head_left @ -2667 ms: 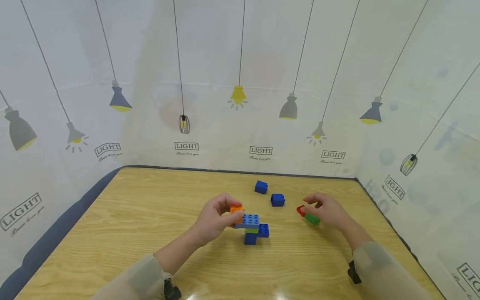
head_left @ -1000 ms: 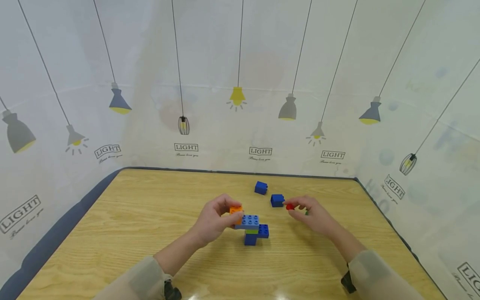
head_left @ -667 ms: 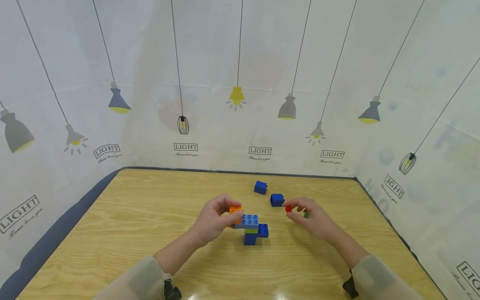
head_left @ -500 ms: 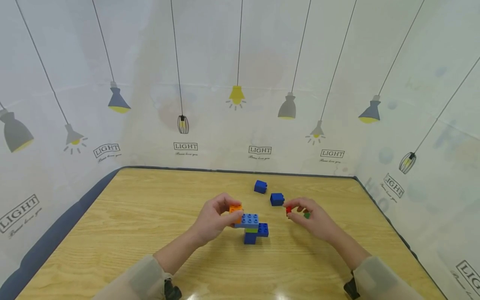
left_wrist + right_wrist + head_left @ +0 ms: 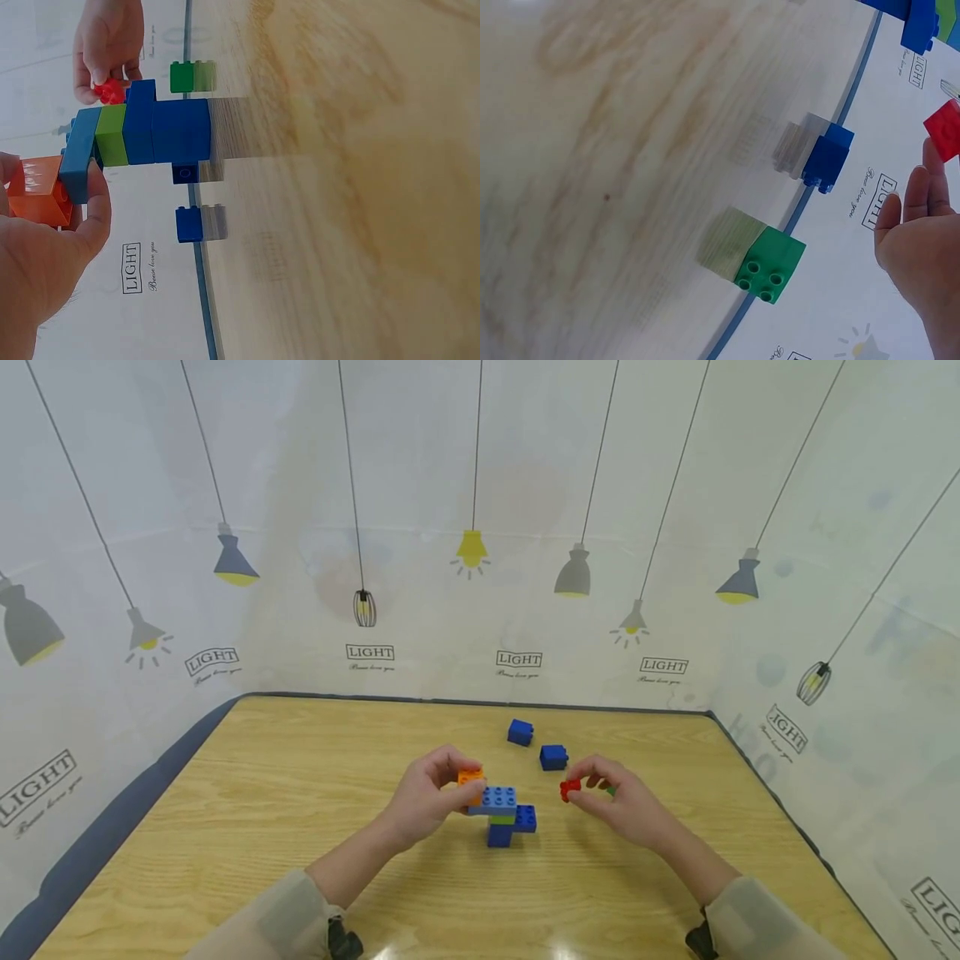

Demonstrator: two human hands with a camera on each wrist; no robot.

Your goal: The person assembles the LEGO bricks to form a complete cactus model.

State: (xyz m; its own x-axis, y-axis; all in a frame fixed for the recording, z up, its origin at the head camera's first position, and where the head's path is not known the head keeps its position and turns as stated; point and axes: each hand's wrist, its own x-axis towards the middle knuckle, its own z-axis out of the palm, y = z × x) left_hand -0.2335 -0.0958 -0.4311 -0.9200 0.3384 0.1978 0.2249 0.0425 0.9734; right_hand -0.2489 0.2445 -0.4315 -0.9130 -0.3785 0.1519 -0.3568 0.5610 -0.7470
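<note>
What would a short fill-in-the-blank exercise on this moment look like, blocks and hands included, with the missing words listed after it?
1. In the head view, the orange block gripped by the left hand is to the ____ of the red block pinched by the right hand.
2. The loose blue blocks on the table number ____ in the head view.
3. In the right wrist view, the green block shows ____ studs.

Missing words: left; two; four.
</note>
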